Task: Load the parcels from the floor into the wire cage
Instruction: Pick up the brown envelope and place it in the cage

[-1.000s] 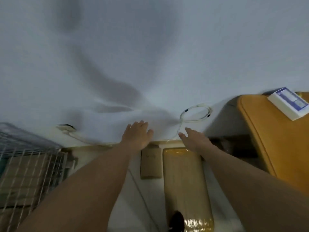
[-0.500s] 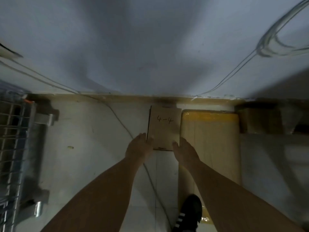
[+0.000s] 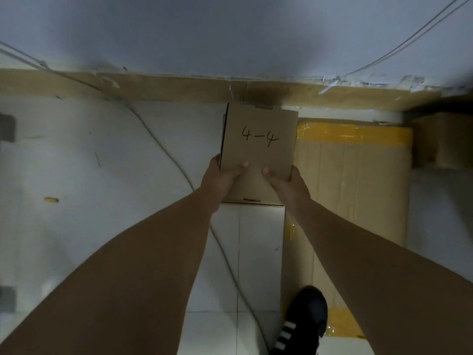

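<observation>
A small cardboard box (image 3: pixel 258 149), marked "4-4" by hand on its upper face, is gripped at its near end by both hands. The left hand (image 3: pixel 220 180) is clamped on the near left corner. Its thumb (image 3: pixel 239 167) is laid flat on the top face, pointing toward 2 o'clock, and its fingers are curled round the left edge and hidden beneath. The right hand (image 3: pixel 289 183) is clamped likewise on the near right corner. Its thumb (image 3: pixel 267 172) is pressed on top, pointing toward 10 o'clock, and its fingers are wrapped round the right edge. Both forearms are stretched out bare and almost straight, converging on the box from 7 and 5 o'clock.

The box is found over the white tiled floor (image 3: pixel 115 180), with its far end against the brown skirting (image 3: pixel 153 85) at the foot of the pale wall (image 3: pixel 230 29). Whether it has been raised clear of the tiles cannot be told.

At 3 o'clock of the box, just beside it, a larger flat parcel (image 3: pixel 358 190) is seen on the floor, wrapped in clear film and banded with yellow tape. A further brown carton (image 3: pixel 442 142) is set at 3 o'clock of that parcel, against the wall. A thin cable (image 3: pixel 163 149) is trailed across the floor at 9 o'clock of the box and passes under the left forearm. A black shoe with white stripes (image 3: pixel 304 319) is planted at 5 o'clock of the box, at the near left edge of the large parcel.
</observation>
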`<act>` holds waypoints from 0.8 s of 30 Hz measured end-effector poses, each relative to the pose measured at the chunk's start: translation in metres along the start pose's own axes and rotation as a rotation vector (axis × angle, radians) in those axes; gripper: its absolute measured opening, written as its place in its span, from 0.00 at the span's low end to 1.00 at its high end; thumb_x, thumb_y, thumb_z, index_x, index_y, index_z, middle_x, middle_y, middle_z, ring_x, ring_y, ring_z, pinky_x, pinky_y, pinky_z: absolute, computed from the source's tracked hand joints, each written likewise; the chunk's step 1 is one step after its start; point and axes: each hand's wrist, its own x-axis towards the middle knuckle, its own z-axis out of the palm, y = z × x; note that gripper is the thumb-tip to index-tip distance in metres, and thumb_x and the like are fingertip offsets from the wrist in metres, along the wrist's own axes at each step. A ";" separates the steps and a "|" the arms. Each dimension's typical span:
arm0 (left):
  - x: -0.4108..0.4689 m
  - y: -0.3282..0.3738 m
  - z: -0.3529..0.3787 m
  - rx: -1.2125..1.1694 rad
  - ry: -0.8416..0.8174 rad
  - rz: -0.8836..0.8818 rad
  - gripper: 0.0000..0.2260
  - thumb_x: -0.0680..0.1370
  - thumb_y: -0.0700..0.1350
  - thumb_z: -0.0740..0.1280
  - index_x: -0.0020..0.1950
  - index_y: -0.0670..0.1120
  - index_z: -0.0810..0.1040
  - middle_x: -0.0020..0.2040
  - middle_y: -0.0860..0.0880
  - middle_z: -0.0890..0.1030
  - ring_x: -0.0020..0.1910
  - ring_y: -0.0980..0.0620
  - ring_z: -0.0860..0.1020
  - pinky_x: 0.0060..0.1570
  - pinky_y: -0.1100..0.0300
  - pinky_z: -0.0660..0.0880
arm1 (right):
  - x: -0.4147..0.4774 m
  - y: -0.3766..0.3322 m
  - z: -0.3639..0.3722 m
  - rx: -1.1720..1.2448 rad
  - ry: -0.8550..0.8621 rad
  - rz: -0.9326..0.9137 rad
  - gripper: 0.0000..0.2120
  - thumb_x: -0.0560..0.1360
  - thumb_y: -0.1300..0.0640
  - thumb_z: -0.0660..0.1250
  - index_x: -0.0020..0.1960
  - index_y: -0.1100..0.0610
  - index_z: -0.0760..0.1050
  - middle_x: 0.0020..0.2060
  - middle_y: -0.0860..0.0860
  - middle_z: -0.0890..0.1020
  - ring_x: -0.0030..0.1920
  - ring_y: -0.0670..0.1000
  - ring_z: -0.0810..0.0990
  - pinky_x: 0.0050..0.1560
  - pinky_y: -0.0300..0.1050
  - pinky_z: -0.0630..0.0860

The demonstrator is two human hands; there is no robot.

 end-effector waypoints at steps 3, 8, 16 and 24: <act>0.000 -0.004 0.000 0.003 0.005 0.047 0.35 0.74 0.56 0.77 0.77 0.51 0.68 0.64 0.53 0.78 0.64 0.49 0.77 0.68 0.51 0.74 | 0.001 0.004 0.004 0.027 0.009 -0.025 0.40 0.70 0.38 0.76 0.76 0.49 0.65 0.65 0.48 0.78 0.64 0.53 0.78 0.67 0.54 0.75; -0.018 0.002 -0.002 0.018 0.033 0.095 0.34 0.75 0.55 0.76 0.78 0.52 0.67 0.63 0.54 0.77 0.62 0.52 0.76 0.67 0.53 0.73 | -0.015 -0.001 0.006 0.065 0.019 -0.016 0.39 0.71 0.38 0.75 0.76 0.48 0.64 0.66 0.49 0.78 0.64 0.54 0.77 0.68 0.55 0.74; -0.092 0.052 -0.011 0.123 0.025 0.149 0.40 0.69 0.59 0.78 0.77 0.53 0.67 0.68 0.52 0.78 0.65 0.47 0.77 0.67 0.47 0.74 | -0.095 -0.042 -0.032 0.082 0.041 -0.019 0.36 0.73 0.42 0.76 0.76 0.49 0.67 0.60 0.46 0.79 0.62 0.53 0.78 0.67 0.56 0.75; -0.235 0.199 -0.018 0.243 -0.148 0.425 0.35 0.74 0.52 0.77 0.77 0.57 0.64 0.65 0.53 0.79 0.63 0.48 0.79 0.62 0.51 0.76 | -0.257 -0.156 -0.105 0.208 0.245 -0.178 0.28 0.73 0.45 0.76 0.69 0.48 0.72 0.58 0.49 0.81 0.58 0.53 0.80 0.58 0.55 0.81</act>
